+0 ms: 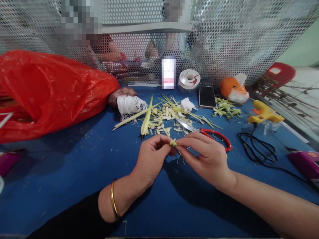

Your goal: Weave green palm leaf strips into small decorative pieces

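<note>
Between the fingertips of both hands is a small pale-green piece folded from leaf strip (173, 143). My left hand (153, 157) pinches it from the left, thumb against the bent fingers. From the right, my right hand (205, 157) pinches the same piece between thumb and fingers. Thin thread-like ends hang below it. Just beyond the hands lie red-handled scissors (216, 131), partly covered by the right hand. Behind them spreads a heap of cut leaf scraps (166, 114), with a longer green leaf blade (147, 119) at its left.
A red plastic bag (54, 89) fills the left. White string (131, 105), a ribbon spool (189, 79), a phone (207, 96), folded green pieces (226, 108) and an orange tissue pack (234, 89) line the back. A yellow glue gun (265, 112) with black cord lies right.
</note>
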`<state>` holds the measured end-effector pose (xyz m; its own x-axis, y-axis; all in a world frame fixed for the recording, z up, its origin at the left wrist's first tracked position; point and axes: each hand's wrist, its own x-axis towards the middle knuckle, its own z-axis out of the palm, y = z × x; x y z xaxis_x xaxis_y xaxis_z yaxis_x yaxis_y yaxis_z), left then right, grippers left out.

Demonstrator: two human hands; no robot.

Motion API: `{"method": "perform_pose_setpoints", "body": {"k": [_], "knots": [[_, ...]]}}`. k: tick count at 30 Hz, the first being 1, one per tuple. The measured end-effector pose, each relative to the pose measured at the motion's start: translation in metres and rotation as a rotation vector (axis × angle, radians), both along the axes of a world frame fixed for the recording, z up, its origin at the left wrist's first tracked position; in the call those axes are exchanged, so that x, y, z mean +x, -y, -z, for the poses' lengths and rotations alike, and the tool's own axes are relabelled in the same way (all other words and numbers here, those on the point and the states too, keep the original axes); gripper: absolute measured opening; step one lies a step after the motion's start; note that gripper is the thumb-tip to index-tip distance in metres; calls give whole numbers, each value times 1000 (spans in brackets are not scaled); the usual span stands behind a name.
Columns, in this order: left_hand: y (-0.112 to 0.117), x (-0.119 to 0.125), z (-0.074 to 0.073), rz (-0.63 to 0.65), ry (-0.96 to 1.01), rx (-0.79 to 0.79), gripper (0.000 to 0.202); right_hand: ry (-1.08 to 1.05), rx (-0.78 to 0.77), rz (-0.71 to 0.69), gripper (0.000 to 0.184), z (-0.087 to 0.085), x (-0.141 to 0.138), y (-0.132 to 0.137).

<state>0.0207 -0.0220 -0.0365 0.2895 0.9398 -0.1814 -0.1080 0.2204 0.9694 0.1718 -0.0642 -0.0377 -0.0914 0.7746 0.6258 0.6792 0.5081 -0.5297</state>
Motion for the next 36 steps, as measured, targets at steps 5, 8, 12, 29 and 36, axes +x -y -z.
{"method": "perform_pose_setpoints", "body": {"k": [5,8,12,29,36], "knots": [[1,-1,2,-5,-22,6,7,-38,-39,-6,12,-2,1,0],[-1,-3,-1,-23,-86,81,18,-202,-148,32,9,-4,6,-5],[-5,-7,-4,-133,-196,313,13,-231,-147,66,7,-4,11,-8],[-5,-10,-5,1,-433,691,2,-530,-478,-28,7,-13,10,-8],[-17,-16,-4,15,-528,1000,14,-626,-659,-143,10,-20,14,-9]]}}
